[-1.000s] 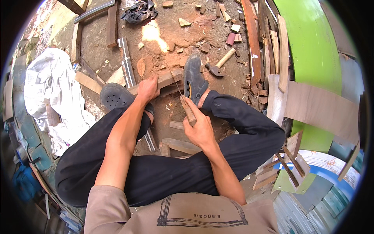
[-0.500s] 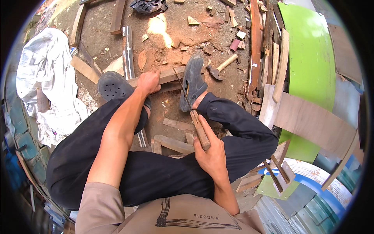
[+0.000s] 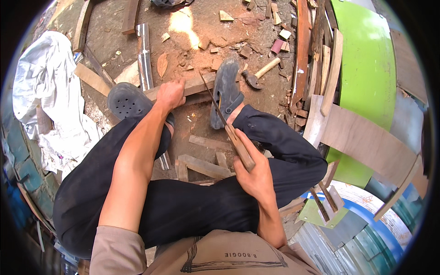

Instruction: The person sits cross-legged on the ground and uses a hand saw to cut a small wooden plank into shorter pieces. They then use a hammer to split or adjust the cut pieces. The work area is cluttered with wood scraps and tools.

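My left hand [image 3: 171, 95] is closed over a squared wooden beam [image 3: 198, 83], pressing it down between my two dark clogs. In my right hand [image 3: 255, 178] is the wooden handle of a handsaw [image 3: 214, 100], its thin blade edge-on to me. The blade slants away to the left, and its far part crosses the beam just beside the right clog [image 3: 226, 91]. Whether the teeth have cut into the wood cannot be made out. My left clog [image 3: 128, 101] is at the beam's left end.
A hammer [image 3: 261, 73] lies on the dirt beyond the right clog, among scattered wood offcuts. Long planks [image 3: 301, 55] and a green sheet [image 3: 362, 82] line the right side. White cloth [image 3: 50, 87] is heaped at the left. Short wood pieces [image 3: 206, 166] lie between my legs.
The saw handle and my right hand have swung slightly to the right, the blade still across the beam. My left hand keeps its hold. The whole view has shifted a little.
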`<state>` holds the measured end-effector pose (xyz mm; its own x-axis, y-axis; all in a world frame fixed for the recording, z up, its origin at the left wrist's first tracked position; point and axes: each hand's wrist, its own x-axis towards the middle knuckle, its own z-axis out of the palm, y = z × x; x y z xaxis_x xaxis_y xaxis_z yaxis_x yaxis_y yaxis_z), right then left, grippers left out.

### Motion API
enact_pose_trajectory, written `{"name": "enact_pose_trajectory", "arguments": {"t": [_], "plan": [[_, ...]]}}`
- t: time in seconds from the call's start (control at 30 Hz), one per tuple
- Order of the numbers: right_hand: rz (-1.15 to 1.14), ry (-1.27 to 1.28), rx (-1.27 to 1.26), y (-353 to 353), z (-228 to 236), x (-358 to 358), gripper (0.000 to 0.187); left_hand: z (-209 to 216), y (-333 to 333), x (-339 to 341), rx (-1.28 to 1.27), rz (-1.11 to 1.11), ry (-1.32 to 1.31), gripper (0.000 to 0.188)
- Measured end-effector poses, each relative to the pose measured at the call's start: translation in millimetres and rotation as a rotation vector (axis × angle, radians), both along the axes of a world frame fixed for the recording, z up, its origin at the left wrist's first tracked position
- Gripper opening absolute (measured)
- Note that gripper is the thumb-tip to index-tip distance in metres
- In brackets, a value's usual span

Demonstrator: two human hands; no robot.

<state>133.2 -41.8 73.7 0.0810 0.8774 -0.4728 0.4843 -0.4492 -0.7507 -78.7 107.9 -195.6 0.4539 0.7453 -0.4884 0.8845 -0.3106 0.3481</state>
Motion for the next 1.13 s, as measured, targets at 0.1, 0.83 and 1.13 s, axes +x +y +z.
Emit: {"name": "enact_pose_trajectory", "arguments": {"t": [0.1,0.83,1.13], "plan": [[0.008,0.004,-0.020,-5,9,3,0.062,-3,1,0,-0.011,-0.016,0.010,0.052],[0.037,-0.037,0.138,0,-52,-10,0.063,-9,-6,-1,0.000,-0.029,-0.026,0.040],[-0.013,-0.008,0.032,19,-57,-9,0.060,-11,4,-3,0.023,-0.036,-0.018,0.048]]}}
